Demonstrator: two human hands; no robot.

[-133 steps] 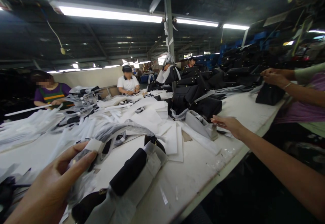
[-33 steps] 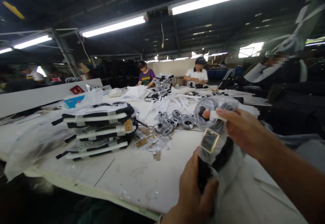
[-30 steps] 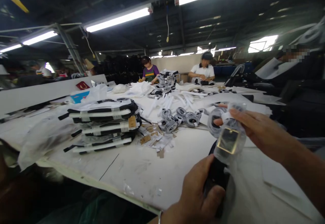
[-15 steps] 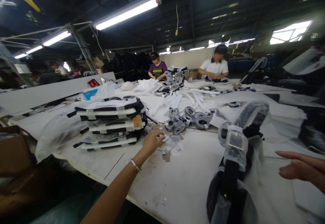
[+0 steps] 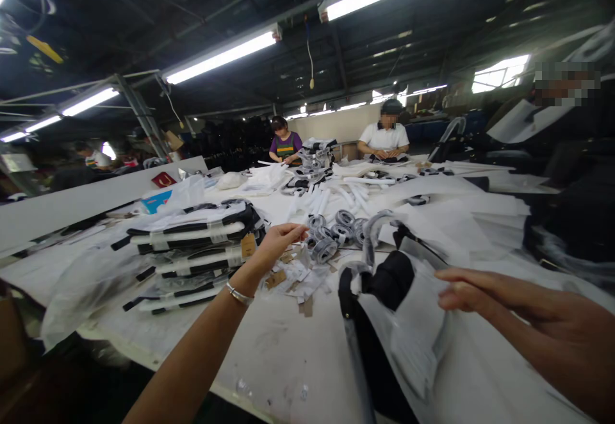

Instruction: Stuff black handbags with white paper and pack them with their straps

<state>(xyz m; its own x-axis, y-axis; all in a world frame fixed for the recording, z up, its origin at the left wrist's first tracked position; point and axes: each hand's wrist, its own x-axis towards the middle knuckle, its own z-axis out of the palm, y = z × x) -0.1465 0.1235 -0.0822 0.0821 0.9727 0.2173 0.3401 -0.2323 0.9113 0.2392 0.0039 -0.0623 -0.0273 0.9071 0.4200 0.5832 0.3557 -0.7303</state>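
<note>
My left hand (image 5: 282, 239) reaches over the loose paper pieces and tags (image 5: 298, 277) on the table. Its thumb and fingers are pinched together; whatever is between them is too small to make out. My right hand (image 5: 523, 318) pinches the edge of a black bag (image 5: 379, 353) partly covered in white and clear wrapping (image 5: 408, 328). The bag stands tilted on the table in front of me, its lower end cut off by the frame. Just beyond my left fingertips lie several wrapped grey strap coils (image 5: 323, 250).
At left, several wrapped black bags (image 5: 187, 238) are stacked, a brown tag (image 5: 248, 245) hanging from them. White tubes (image 5: 317, 200) and stacked white sheets (image 5: 480, 219) lie farther back. Two people work across the white table (image 5: 288, 347); another person stands at far right.
My right hand has come left from beside the bag to its edge, and the bag now leans differently. My left hand's fingers have drawn into a pinch over the paper pieces. The view has shifted.
</note>
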